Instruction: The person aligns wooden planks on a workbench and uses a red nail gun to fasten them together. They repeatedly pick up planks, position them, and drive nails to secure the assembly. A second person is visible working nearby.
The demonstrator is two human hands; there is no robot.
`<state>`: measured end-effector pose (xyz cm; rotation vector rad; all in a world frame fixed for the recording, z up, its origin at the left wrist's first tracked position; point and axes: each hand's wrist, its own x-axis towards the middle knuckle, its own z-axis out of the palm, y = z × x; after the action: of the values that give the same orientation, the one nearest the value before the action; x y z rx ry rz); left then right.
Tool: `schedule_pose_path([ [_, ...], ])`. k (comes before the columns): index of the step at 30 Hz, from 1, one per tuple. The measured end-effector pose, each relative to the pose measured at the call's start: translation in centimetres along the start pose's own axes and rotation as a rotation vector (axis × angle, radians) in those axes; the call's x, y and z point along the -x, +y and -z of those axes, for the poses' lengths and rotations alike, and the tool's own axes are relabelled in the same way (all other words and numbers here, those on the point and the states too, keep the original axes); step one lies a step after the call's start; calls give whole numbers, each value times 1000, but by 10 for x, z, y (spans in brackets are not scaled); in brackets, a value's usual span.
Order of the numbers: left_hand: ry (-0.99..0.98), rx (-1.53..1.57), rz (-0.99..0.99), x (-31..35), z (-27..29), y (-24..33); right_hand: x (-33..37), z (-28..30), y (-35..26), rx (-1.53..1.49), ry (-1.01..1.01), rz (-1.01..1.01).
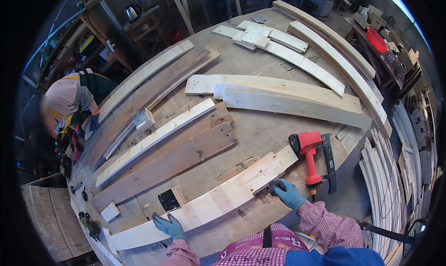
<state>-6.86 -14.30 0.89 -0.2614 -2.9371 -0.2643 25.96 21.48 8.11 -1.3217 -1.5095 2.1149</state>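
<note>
A long, pale, curved board [204, 209] lies in front of me, with a shorter wooden piece [267, 174] joined at its right end. On the near edge of its left part rests my left hand [171, 226], in a blue-grey glove, fingers stretched over the wood. My right hand [289, 196], gloved with dark fingertips, is beside the near edge of the right end. Its fingers are curled, and what they hold, if anything, is hidden. Just beyond it a red nail gun [310, 157] with a black magazine stands on the table.
The wooden table [260, 215] carries several more boards, including an angled pair [297, 109] and a brown plank [172, 166]. A black square pad [168, 200] lies behind my board. At far left a co-worker [69, 96] bends over the table. Wood strips [385, 182] are stacked at right.
</note>
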Motion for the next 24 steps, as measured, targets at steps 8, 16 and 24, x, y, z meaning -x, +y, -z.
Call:
schedule_pose_path([
  [8,-429,362,-607,102,41,138,93,33,47,-4,186,-60],
  [16,-779,-51,-467,90,40,175,68,96,32,7,528,183],
  [24,-847,-155,-284,70,45,200,-123,274,-107,861,729,431],
])
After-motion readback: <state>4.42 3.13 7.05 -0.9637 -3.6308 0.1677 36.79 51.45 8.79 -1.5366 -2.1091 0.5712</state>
